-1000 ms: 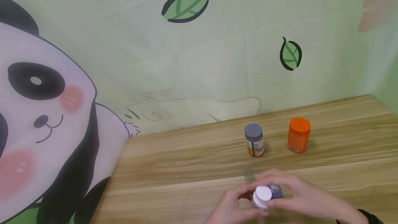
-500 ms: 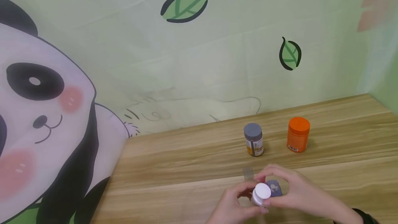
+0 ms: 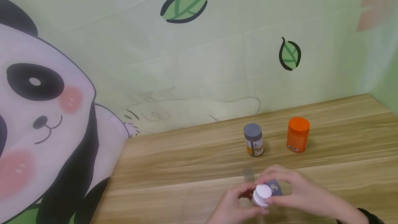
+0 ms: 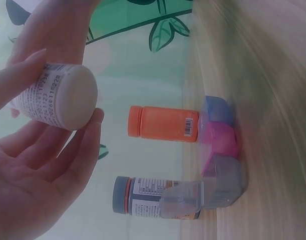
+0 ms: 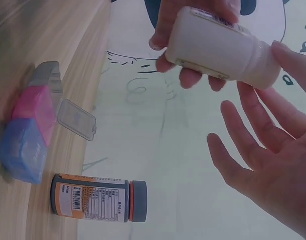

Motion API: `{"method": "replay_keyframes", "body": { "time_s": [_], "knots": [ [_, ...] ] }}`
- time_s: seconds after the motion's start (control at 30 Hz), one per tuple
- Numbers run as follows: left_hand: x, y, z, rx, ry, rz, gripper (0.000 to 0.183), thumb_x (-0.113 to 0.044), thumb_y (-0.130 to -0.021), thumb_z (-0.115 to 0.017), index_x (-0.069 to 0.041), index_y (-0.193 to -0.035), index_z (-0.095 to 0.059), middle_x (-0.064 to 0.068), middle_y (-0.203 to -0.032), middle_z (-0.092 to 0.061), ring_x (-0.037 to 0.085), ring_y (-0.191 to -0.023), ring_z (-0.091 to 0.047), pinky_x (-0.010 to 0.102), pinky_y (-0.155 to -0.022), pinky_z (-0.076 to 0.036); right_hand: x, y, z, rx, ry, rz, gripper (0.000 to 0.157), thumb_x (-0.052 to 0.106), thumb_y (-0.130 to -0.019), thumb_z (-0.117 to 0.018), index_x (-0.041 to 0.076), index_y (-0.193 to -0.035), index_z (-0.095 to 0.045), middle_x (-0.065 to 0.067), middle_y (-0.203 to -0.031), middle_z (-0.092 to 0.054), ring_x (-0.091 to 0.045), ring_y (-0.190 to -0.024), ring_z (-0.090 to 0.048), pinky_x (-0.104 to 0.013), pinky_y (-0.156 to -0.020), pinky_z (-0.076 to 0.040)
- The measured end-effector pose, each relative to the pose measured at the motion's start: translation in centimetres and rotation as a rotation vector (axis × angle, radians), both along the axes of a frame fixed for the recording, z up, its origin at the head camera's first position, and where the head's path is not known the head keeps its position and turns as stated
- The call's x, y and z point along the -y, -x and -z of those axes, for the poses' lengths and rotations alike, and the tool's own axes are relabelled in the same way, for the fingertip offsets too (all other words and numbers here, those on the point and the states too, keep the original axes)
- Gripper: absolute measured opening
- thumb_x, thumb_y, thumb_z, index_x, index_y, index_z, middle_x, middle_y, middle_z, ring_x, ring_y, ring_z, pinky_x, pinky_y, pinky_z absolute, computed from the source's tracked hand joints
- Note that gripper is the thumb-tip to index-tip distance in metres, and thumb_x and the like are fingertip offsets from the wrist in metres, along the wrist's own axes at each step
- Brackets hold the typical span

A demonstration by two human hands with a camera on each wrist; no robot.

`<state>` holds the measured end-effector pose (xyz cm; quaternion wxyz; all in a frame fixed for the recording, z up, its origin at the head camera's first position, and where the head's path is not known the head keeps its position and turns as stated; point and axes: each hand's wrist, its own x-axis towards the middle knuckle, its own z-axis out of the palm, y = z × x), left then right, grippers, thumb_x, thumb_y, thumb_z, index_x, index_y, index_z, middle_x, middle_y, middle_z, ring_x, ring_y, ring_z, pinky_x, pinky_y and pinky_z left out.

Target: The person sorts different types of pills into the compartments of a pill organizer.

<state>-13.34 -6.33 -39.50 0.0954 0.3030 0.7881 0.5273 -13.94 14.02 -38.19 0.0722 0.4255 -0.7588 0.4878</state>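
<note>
A white pill bottle (image 3: pixel 261 196) is held up between both hands, its cap (image 5: pixel 263 67) toward the right hand. My left hand (image 3: pixel 232 204) grips the bottle's body with thumb and fingers. My right hand (image 3: pixel 293 187) pinches the cap between thumb and fingertips, its other fingers spread in the right wrist view. Beneath the hands stands a pill organizer with a blue compartment (image 5: pixel 23 150), a pink one (image 5: pixel 35 107) and a grey one (image 5: pixel 45 77). The grey compartment's clear lid (image 5: pixel 76 119) is swung open. From above, the hands hide much of the organizer.
Farther back on the wooden table (image 3: pixel 174 168) stand a grey-capped supplement bottle (image 3: pixel 253 140) and an orange jar (image 3: pixel 298 134) to its right, both upright with lids on. A panda-printed backdrop (image 3: pixel 199 61) rises behind the table's far edge.
My right hand's fingers lifted slightly half a second ago and have come back around the cap. The left hand and the bottle have hardly moved.
</note>
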Motion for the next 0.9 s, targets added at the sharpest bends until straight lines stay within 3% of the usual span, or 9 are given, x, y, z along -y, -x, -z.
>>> {"method": "replay_keyframes", "body": {
  "time_s": [0.17, 0.43, 0.63, 0.73, 0.8, 0.9],
  "knots": [
    [0.1, 0.0, -0.2, 0.029, 0.036, 0.021, 0.038, -0.011, -0.073, -0.071, -0.005, -0.108, -0.06, 0.0, -0.093, -0.065, -0.002, -0.084, -0.054, 0.02, -0.076, -0.046, -0.4, 0.1, -0.1, 0.003, -0.027, -0.085, 0.037, 0.01, -0.079, -0.064, 0.015, -0.114, -0.057, 0.001, -0.11, -0.056, -0.008, -0.099, -0.05, -0.02, -0.077, -0.044],
    [0.3, -0.2, -0.6, 0.231, 0.06, 0.081, 0.035, -0.012, -0.075, -0.069, -0.008, -0.108, -0.06, -0.005, -0.092, -0.064, -0.002, -0.083, -0.053, 0.021, -0.077, -0.043, -0.9, 0.3, 0.2, 0.013, -0.047, -0.198, 0.039, 0.006, -0.08, -0.062, 0.014, -0.117, -0.055, -0.003, -0.118, -0.053, -0.01, -0.11, -0.046, -0.022, -0.083, -0.044],
    [0.4, 0.0, -0.6, 0.25, 0.064, 0.161, 0.038, -0.005, -0.077, -0.066, -0.003, -0.113, -0.056, 0.005, -0.101, -0.063, -0.002, -0.085, -0.054, 0.021, -0.08, -0.042, -1.1, 0.2, 0.0, 0.064, -0.054, -0.243, 0.039, 0.006, -0.081, -0.061, 0.014, -0.118, -0.055, -0.002, -0.116, -0.054, -0.01, -0.11, -0.047, -0.023, -0.082, -0.044],
    [0.4, 0.0, -0.6, 0.237, 0.051, 0.129, 0.038, -0.008, -0.076, -0.068, -0.005, -0.113, -0.057, 0.001, -0.1, -0.063, -0.001, -0.086, -0.054, 0.02, -0.079, -0.041, -0.8, 0.0, -0.3, 0.06, -0.043, -0.184, 0.04, 0.01, -0.078, -0.065, 0.015, -0.117, -0.055, 0.0, -0.112, -0.054, -0.01, -0.104, -0.049, -0.022, -0.081, -0.043],
    [0.3, -0.2, -0.6, 0.195, 0.027, 0.068, 0.039, -0.012, -0.075, -0.07, -0.008, -0.111, -0.059, -0.003, -0.098, -0.063, 0.0, -0.085, -0.054, 0.019, -0.078, -0.042, -0.4, -0.2, -0.3, 0.026, -0.027, -0.096, 0.041, 0.015, -0.075, -0.07, 0.017, -0.113, -0.056, 0.003, -0.108, -0.055, -0.008, -0.098, -0.05, -0.022, -0.08, -0.043],
    [0.1, -0.3, -0.4, 0.053, -0.016, -0.022, 0.038, -0.015, -0.073, -0.072, -0.01, -0.108, -0.06, -0.003, -0.094, -0.064, 0.0, -0.084, -0.054, 0.021, -0.075, -0.045, 0.4, -0.4, -0.2, -0.068, -0.01, 0.069, 0.041, 0.022, -0.068, -0.075, 0.022, -0.105, -0.057, 0.009, -0.101, -0.055, -0.006, -0.092, -0.05, -0.021, -0.077, -0.043]
  ]
}}
